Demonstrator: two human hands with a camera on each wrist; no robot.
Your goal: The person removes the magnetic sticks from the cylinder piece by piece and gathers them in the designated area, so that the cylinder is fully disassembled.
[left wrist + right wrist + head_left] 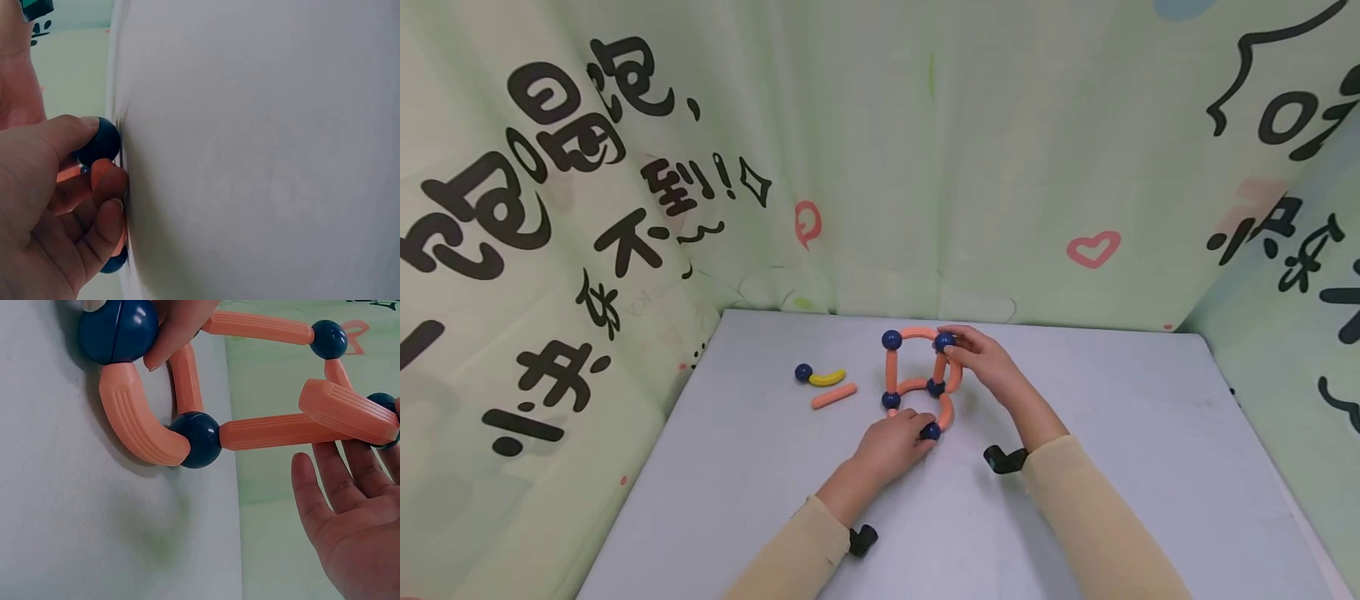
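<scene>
A toy frame of orange rods (891, 371) and dark blue balls stands on the table. My left hand (895, 446) grips the front blue ball (930, 431) low at the tabletop, its thumb over the ball in the left wrist view. With my right hand (988, 362) I pinch the upper right blue ball (944, 342) between thumb and fingers. A short orange rod (347, 412) juts from that ball, its other end free in the right wrist view. Curved orange rods join the lower balls, one of them (137, 419) running to the rear lower ball (197, 439).
Left of the frame lie a loose blue ball (803, 372) with a yellow curved rod (827, 378) against it, and a straight orange rod (834, 396). A printed curtain (1000, 167) hangs behind the white table (1112, 467).
</scene>
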